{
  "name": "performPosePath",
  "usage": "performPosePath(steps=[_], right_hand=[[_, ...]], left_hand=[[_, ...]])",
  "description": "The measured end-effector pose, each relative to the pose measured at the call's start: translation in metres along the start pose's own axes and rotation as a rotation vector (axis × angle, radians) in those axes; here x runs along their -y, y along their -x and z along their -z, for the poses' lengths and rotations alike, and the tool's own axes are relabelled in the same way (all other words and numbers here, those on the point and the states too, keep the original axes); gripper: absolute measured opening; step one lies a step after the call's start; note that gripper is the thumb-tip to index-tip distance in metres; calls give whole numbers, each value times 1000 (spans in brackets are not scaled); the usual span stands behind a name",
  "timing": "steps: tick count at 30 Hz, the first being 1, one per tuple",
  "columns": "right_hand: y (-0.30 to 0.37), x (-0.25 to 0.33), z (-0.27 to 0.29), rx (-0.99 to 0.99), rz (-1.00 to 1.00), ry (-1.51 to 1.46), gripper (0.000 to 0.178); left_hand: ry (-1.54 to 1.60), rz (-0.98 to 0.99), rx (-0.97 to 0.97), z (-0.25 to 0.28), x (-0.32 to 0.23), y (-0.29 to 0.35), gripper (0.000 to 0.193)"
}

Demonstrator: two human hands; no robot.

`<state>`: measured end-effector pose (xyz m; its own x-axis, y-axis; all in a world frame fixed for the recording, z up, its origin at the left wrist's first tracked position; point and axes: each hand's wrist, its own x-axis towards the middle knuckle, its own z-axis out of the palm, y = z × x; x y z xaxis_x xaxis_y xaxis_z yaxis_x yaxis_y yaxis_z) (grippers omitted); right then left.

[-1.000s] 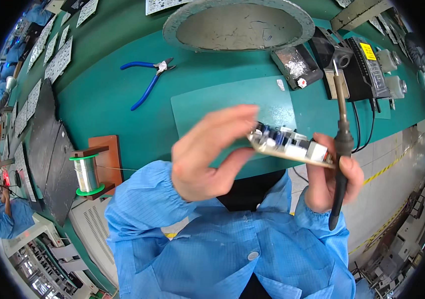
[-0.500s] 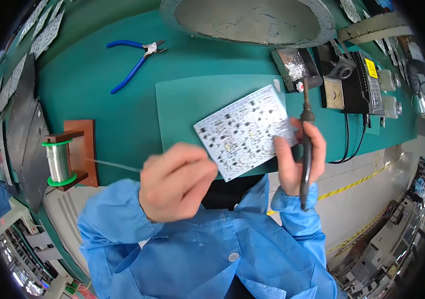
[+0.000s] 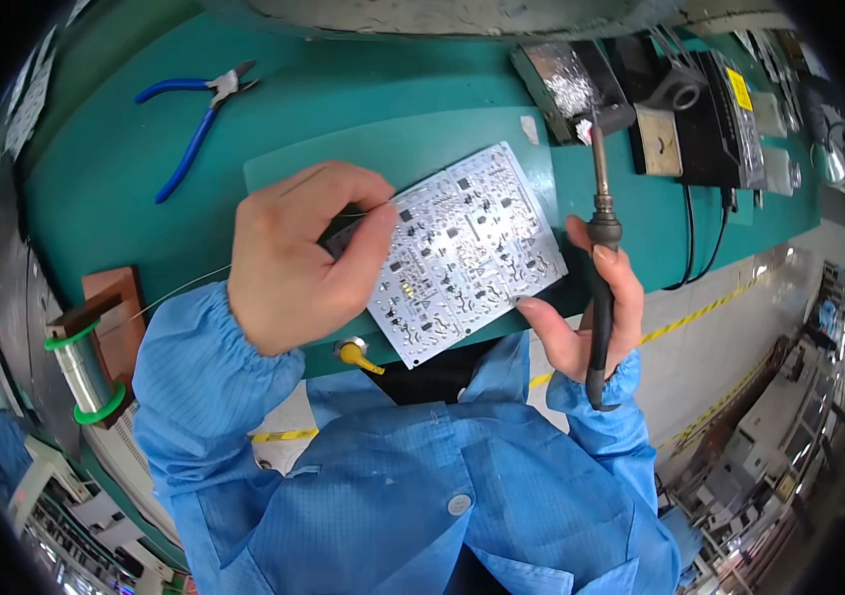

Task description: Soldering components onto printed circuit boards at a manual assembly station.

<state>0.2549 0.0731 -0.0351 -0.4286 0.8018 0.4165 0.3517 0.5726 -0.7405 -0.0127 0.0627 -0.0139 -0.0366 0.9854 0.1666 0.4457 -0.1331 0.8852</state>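
My left hand [image 3: 294,248] pinches a thin solder wire [image 3: 189,284] between thumb and fingers at the left edge of a circuit board [image 3: 467,253]. From the hand the wire runs back to a spool with green rims [image 3: 82,375] on a brown stand [image 3: 125,332]. The board lies tilted on a pale green mat [image 3: 294,164], dotted with small parts. My right hand [image 3: 571,347] is closed around the dark handle of a soldering iron [image 3: 602,307], whose tip points away from me, near a solder tray [image 3: 569,89]. The right thumb is at the board's near right edge; contact is unclear.
Blue-handled side cutters [image 3: 199,134] lie open at the far left. A black soldering station [image 3: 715,124] with cables and a sponge holder [image 3: 658,144] stands at the far right. A big grey rounded rim [image 3: 442,22] crosses the top. A yellow plug [image 3: 358,357] is at the table's near edge.
My left hand has moved away from me to the board's left edge, drawing the wire along. The right fingers have shifted off the board's right corner. The view has shifted and the board sits turned slightly.
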Motion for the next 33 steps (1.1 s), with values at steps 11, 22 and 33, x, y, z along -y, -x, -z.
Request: performPosePath(steps=[11, 22, 33], right_hand=[[6, -3, -7, -87, -58, -50, 83], [-6, 12, 6, -98, -103, -61, 40], [-54, 33, 5, 91, 171, -16, 25]], left_hand=[[-51, 96, 40, 1, -10, 0, 5], [-47, -25, 23, 7, -6, 2, 6], [78, -11, -49, -2, 5, 4, 5]])
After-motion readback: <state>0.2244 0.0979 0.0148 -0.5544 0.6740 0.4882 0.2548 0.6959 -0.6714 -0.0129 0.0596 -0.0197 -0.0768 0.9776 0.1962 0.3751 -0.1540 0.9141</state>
